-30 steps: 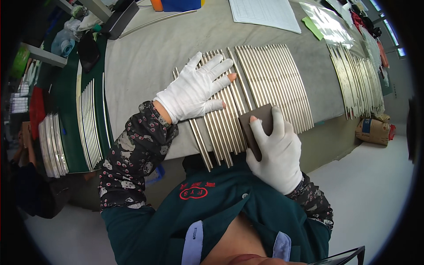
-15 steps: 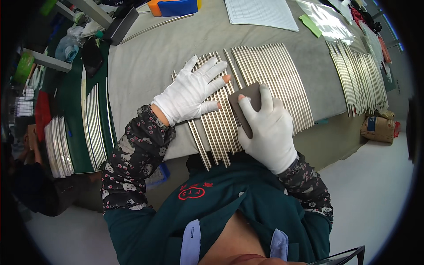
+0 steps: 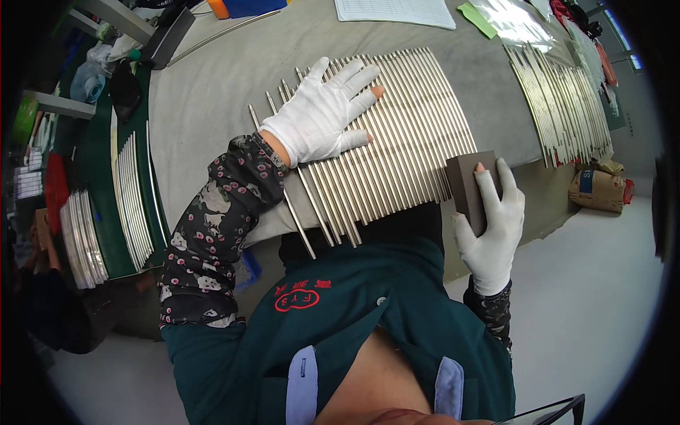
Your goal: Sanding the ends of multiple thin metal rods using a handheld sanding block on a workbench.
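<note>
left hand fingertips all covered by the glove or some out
Some out: on the left hand, bare skin shows at the thumb tip and index fingertip; the other three fingers look covered.

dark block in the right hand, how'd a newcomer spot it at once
Start at the grey-topped table, where a broad row of metal rods lies before the person. At that row's near right corner, the white-gloved right hand holds the block. Its thick, matte, grey-brown body sets it apart from the slim, shiny rods.

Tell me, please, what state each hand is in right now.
Left hand: open, spread over the metal rods.
Right hand: closed, holding a brown block.
</note>
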A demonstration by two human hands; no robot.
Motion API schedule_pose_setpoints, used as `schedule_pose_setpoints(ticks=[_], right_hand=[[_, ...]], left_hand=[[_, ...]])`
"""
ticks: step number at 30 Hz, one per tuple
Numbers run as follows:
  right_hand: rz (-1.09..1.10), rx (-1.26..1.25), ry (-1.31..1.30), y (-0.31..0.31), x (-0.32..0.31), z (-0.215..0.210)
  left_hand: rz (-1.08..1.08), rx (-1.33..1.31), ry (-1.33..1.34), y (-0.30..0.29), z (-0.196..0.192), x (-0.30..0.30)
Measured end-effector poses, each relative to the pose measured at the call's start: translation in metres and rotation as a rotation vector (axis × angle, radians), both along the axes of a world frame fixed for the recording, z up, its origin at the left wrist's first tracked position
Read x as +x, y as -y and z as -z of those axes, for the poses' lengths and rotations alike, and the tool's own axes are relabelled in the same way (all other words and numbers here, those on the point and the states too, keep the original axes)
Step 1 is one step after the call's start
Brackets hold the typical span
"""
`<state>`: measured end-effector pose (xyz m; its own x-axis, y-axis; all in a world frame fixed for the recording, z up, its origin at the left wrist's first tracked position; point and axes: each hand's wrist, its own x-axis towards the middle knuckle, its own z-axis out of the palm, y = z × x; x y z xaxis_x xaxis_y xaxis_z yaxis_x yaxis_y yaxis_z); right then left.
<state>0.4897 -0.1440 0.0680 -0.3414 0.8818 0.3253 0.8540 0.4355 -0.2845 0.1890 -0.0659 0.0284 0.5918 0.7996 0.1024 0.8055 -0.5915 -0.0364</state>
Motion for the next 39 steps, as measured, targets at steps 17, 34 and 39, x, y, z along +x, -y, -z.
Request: schedule_pose_setpoints(ticks=[17,34,39], right_hand=[[-0.054,0.029,-0.075,-0.021,0.01,0.01],[0.07,0.043,-0.046,-0.02,0.032,0.021],[0.206,0.058,-0.019,-0.022,0.048,0.023]], left_hand=[[-0.273,-0.2,0.346,0.168,-0.001,0.042],[-0.021,-0.25,0.231,0.094,-0.026,0.031],[0.172,-0.115,0.029,0.017,-0.019,0.031]])
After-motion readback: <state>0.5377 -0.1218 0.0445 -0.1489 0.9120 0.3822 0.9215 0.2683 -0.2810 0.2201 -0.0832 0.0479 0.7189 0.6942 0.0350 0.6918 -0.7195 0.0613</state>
